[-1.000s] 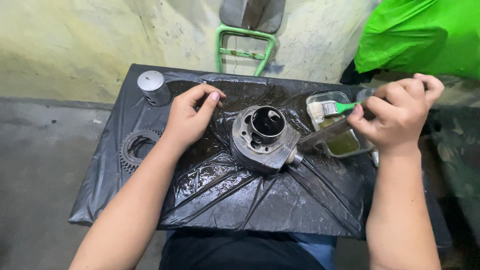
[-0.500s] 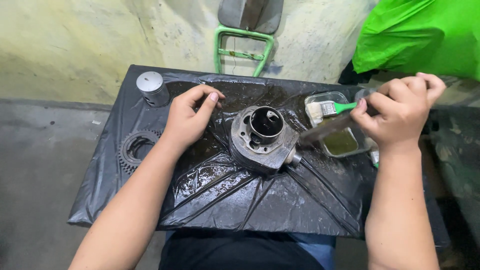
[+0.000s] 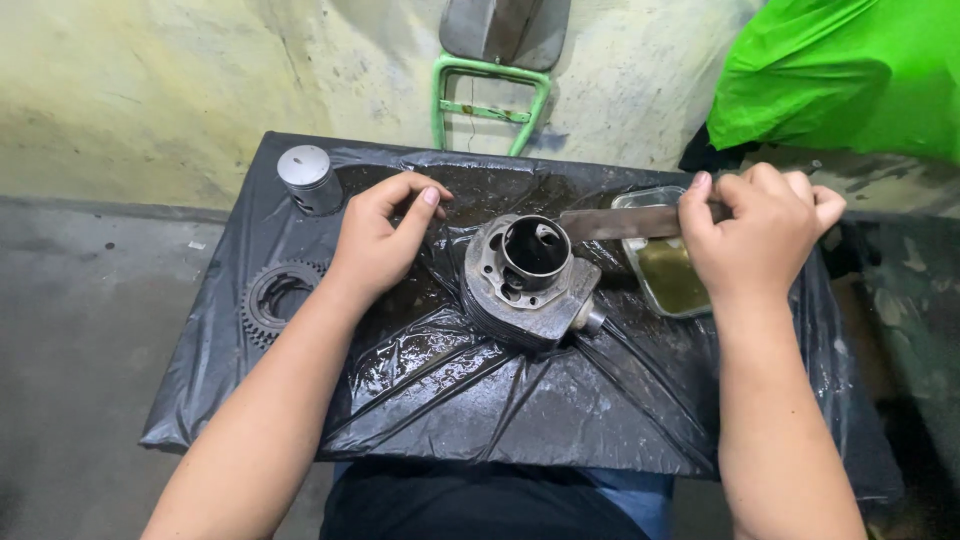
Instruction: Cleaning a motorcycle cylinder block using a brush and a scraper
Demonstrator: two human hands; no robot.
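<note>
Finned metal cylinder (image 3: pixel 530 280) beside flat, seemingly steel blade (image 3: pixel 620 222) in right hand (image 3: pixel 755 235).

We're looking at a rough engine-repair workshop, makeshift setup. We're seeing an oily black plastic sheet (image 3: pixel 520 420) covering the desk, an engine cylinder (image 3: pixel 530 280) sitting on it, a piston (image 3: pixel 308 178) and a sprocket gear (image 3: pixel 275 298) lying alongside, a tray of dirty fluid (image 3: pixel 672 275), and stained concrete wall (image 3: pixel 150 90) and floor (image 3: pixel 80 350).
</note>
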